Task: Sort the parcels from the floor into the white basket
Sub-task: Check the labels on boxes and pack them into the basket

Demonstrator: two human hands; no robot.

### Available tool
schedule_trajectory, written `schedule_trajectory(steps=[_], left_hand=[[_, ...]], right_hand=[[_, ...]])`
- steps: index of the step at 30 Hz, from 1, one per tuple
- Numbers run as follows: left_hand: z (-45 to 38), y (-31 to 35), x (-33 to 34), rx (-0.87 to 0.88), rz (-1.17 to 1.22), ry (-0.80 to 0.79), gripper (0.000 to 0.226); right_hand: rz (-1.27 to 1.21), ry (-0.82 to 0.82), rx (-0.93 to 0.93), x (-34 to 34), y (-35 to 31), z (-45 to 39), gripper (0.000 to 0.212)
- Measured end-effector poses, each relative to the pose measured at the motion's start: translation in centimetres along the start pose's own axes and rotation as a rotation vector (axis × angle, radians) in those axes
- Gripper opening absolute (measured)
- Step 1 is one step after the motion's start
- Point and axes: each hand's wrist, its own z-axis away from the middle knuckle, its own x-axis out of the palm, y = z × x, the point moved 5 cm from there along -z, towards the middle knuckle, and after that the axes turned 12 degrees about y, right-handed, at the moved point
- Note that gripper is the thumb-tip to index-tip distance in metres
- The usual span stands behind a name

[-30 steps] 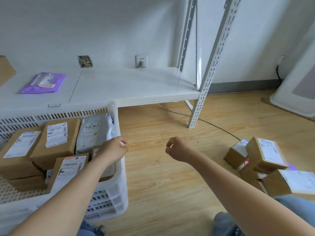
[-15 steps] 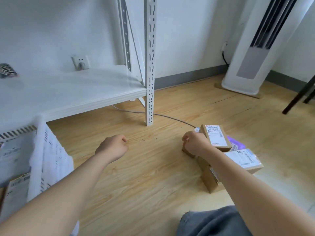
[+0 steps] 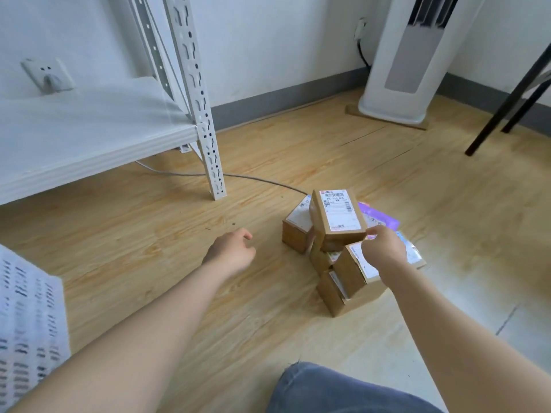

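A pile of brown cardboard parcels with white labels lies on the wooden floor right of centre. The top box (image 3: 338,216) leans on a left box (image 3: 298,231), with a purple mailer (image 3: 383,219) behind. My right hand (image 3: 384,248) hovers over a lower box (image 3: 351,269), curled fingertips at the top box's near right corner; whether they pinch it does not show. My left hand (image 3: 231,251) hangs loosely curled above the floor, holding nothing. The white basket (image 3: 29,323) shows only as a slotted wall at the lower left edge.
A low white shelf (image 3: 89,138) with a perforated upright post (image 3: 208,144) stands at the left. A grey cable (image 3: 262,181) runs across the floor toward the pile. A white tower appliance (image 3: 399,70) and black table legs (image 3: 507,99) stand at the back right. My knee in jeans (image 3: 343,391) is at the bottom.
The view has swung right, away from the basket, toward the pile. My right hand reached from mid-air to the top box's corner. My left hand left the basket's rim and followed rightward.
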Motion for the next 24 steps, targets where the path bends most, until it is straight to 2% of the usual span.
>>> schedule_trajectory(steps=[5, 10, 14, 19, 24], left_hand=[[-1.0, 3.8, 5.0, 0.031, 0.041, -0.062, 0.039], [-1.1, 8.1, 10.6, 0.010, 0.218, -0.146, 0.040], [0.2, 10.8, 14.5, -0.093, 0.433, -0.297, 0.046], [0.5, 12.6, 16.6, -0.140, 0.494, -0.448, 0.058], [1.8, 13.4, 17.5, -0.314, 0.660, -0.577, 0.048]], right_hand=[[-0.110, 0.055, 0.036, -0.4, 2.6, -4.0, 0.053], [-0.033, 0.094, 0.088, -0.8, 5.9, -6.6, 0.057], [-0.075, 0.094, 0.172, -0.1, 8.3, -7.1, 0.051], [-0.217, 0.140, 0.212, 1.3, 9.9, -7.3, 0.047], [-0.312, 0.234, 0.231, 1.4, 10.0, -6.7, 0.044]])
